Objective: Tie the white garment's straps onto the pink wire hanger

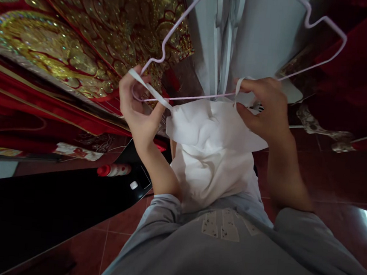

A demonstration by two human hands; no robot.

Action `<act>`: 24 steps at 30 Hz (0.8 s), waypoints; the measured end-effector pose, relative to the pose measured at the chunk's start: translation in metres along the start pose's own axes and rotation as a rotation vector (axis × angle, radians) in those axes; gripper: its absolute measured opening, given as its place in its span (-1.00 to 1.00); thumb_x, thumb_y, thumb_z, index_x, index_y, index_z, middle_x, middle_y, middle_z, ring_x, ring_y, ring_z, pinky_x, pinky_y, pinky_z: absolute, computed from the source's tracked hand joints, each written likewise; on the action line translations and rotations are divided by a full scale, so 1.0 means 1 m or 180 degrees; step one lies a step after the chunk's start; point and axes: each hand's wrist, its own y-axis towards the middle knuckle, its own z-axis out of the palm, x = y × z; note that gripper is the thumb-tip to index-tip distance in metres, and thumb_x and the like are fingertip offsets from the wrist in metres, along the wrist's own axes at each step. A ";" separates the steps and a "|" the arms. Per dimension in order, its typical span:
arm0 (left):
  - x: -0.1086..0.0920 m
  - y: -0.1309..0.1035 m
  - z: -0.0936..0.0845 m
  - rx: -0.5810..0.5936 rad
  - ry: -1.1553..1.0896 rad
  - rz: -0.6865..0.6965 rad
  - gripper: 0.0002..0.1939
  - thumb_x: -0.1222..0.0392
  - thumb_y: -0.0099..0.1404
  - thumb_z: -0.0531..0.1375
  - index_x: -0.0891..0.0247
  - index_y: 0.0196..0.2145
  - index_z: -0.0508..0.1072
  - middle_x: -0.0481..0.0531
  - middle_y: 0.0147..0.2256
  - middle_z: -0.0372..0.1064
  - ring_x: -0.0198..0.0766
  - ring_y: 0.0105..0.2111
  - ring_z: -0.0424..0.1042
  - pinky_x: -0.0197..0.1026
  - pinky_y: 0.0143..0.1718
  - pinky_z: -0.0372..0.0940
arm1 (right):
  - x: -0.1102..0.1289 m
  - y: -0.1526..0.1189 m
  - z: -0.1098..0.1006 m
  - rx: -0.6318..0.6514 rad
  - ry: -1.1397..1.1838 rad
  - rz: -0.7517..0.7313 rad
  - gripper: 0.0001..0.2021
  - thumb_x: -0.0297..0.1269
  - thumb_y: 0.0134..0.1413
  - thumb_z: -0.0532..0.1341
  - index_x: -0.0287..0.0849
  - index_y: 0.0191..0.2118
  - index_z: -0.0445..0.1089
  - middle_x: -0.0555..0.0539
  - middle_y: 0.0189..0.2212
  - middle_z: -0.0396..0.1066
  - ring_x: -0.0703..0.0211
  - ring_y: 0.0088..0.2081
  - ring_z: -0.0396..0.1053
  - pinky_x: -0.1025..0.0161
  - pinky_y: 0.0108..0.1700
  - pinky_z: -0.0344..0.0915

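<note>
A thin pale pink clothes hanger (190, 98) is held in front of my body. My left hand (142, 119) grips its left corner, with a white strap (150, 92) stretched from the fingers to the thumb. At the other side my right hand (266, 106) pinches a second strap (237, 90) beside the hanger's bar; its palm hides part of the hanger. Both straps appear to belong to a white, thin cloth garment (210, 157), which hangs in folds below the bar, against my grey shirt.
Red clothes with gold sequins (82, 47) hang at the left, dark red cloth (358, 80) at the right. Grey-white panels (260, 33) stand ahead. On a black tabletop (52, 203) lie a red-capped bottle (116, 170), a phone (142, 176) and a small white case (133, 185).
</note>
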 end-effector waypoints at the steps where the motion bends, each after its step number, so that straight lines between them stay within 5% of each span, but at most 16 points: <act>1: -0.005 0.005 -0.001 0.0122 0.0047 -0.0202 -0.41 0.16 0.12 0.63 0.12 0.03 0.50 0.03 0.14 0.42 0.09 0.26 0.34 0.07 0.35 0.30 | 0.000 0.000 -0.001 0.0039 0.0030 -0.0038 -0.53 -0.29 0.10 0.28 0.35 0.10 0.43 0.13 -0.04 0.58 -0.02 0.03 0.50 -0.20 0.30 0.32; 7: -0.034 0.032 -0.001 0.0367 0.0049 -0.1324 -0.51 0.37 0.09 0.61 0.16 -0.14 0.49 0.01 -0.12 0.51 0.07 0.13 0.39 0.05 0.24 0.36 | -0.002 -0.001 0.002 0.0047 0.0136 -0.0061 -0.56 -0.31 0.09 0.30 0.28 0.08 0.44 0.04 -0.04 0.56 -0.10 0.04 0.48 -0.23 0.28 0.28; 13: -0.047 0.035 0.014 0.0888 0.0348 -0.0762 -0.65 0.34 0.25 0.52 0.19 -0.06 0.56 -0.02 0.00 0.48 -0.02 0.12 0.38 0.00 0.41 0.15 | -0.009 -0.001 0.011 -0.0125 0.0131 -0.0219 -0.51 -0.34 0.04 0.29 0.30 0.08 0.46 0.05 -0.08 0.57 -0.10 0.01 0.47 -0.22 0.21 0.32; 16: -0.036 0.022 0.019 0.0524 0.0184 -0.0475 -0.72 0.32 0.36 0.45 0.23 -0.02 0.53 -0.01 0.11 0.45 -0.05 0.22 0.34 -0.02 0.46 0.10 | -0.007 -0.002 0.011 -0.0125 0.0021 -0.0166 -0.51 -0.35 0.06 0.28 0.31 0.09 0.45 0.06 -0.09 0.57 -0.10 0.01 0.47 -0.22 0.22 0.33; 19: -0.013 0.003 0.029 -0.0279 -0.0184 0.0012 -0.58 0.35 0.40 0.42 0.13 0.12 0.45 -0.06 0.24 0.36 -0.15 0.23 0.35 -0.12 0.39 0.21 | -0.005 -0.004 0.011 -0.0119 -0.0016 -0.0168 -0.50 -0.37 0.06 0.27 0.30 0.10 0.44 0.06 -0.06 0.57 -0.09 0.01 0.46 -0.23 0.24 0.32; 21: 0.003 -0.010 0.038 -0.1027 -0.0890 -0.0078 -0.62 0.31 0.44 0.39 0.05 0.11 0.41 -0.09 0.02 0.48 -0.28 0.04 0.49 -0.23 0.16 0.38 | -0.003 -0.004 0.013 -0.0141 0.0071 -0.0090 -0.52 -0.35 0.06 0.28 0.29 0.08 0.46 0.04 -0.05 0.57 -0.11 0.04 0.46 -0.25 0.27 0.31; 24: 0.018 -0.025 0.052 -0.0664 -0.1443 -0.0802 -0.87 0.12 0.54 0.25 0.14 -0.01 0.43 0.01 -0.18 0.55 -0.22 -0.18 0.59 -0.16 -0.05 0.50 | 0.001 -0.005 0.017 -0.0225 0.0205 -0.0034 -0.57 -0.30 0.06 0.30 0.26 0.06 0.49 -0.01 -0.07 0.57 -0.13 0.04 0.47 -0.28 0.28 0.31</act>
